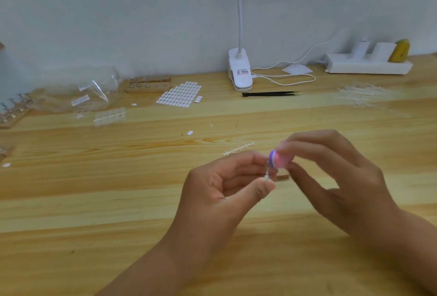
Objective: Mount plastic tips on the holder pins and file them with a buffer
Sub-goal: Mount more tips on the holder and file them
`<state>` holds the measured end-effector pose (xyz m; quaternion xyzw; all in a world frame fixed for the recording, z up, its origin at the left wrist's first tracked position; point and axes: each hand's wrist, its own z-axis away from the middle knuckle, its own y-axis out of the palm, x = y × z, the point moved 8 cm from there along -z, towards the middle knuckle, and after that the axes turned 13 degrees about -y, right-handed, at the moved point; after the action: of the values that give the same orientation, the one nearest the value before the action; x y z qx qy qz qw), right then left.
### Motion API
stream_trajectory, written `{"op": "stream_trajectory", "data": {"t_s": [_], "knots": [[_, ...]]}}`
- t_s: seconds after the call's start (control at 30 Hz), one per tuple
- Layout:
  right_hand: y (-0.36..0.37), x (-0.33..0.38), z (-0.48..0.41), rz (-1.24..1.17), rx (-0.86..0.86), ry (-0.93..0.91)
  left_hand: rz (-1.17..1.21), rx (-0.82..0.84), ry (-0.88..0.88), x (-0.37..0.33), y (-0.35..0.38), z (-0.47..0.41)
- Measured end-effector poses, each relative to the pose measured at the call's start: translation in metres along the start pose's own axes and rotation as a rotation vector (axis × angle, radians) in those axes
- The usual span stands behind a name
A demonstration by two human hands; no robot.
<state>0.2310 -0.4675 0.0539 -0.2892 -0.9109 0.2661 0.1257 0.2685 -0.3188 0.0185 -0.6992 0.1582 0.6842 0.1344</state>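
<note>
The bench (94,201) is glossy grained wood, the lamp clip (240,71) smooth white plastic, the bags (94,94) clear crinkled film.

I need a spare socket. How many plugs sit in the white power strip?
3, on the power strip back right: a white plug leftmost, a second white plug beside it, a yellow plug rightmost. None seems hidden.

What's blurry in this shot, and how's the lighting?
Head view: the pink buffer and the right hand gripping it are motion-blurred; the left hand pinching the holder pin is sharper; left-edge plastic bags look smeared; lighting is soft, shadows faint.
</note>
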Motion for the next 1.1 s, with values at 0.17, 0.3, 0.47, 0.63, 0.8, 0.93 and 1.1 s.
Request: {"op": "stream_trajectory", "data": {"t_s": [0.17, 0.3, 0.47, 0.63, 0.8, 0.93, 1.1], "knots": [[-0.006, 0.009, -0.002, -0.02, -0.086, 0.001, 0.005, 0.035, 0.06, -0.004, 0.001, -0.002], [-0.004, 0.001, 0.0, 0.004, -0.054, 0.022, 0.042, 0.082, 0.022, 0.002, 0.003, -0.004], [-0.005, 0.008, -0.001, -0.037, -0.107, 0.035, 0.099, 0.162, -0.002, 0.003, 0.007, -0.005], [-0.004, -0.008, 0.003, -0.001, -0.078, 0.098, 0.181, 0.174, -0.029, 0.003, 0.007, -0.007], [-0.006, 0.0, 0.002, -0.011, -0.114, 0.054, 0.242, 0.159, -0.111, 0.011, 0.005, -0.009], [-0.007, -0.008, 0.003, 0.02, -0.104, 0.132, 0.227, 0.089, -0.147, 0.015, 0.004, -0.007], [-0.005, 0.001, 0.002, -0.01, -0.092, 0.032, 0.185, 0.05, -0.176, 0.015, 0.004, -0.004]]}}
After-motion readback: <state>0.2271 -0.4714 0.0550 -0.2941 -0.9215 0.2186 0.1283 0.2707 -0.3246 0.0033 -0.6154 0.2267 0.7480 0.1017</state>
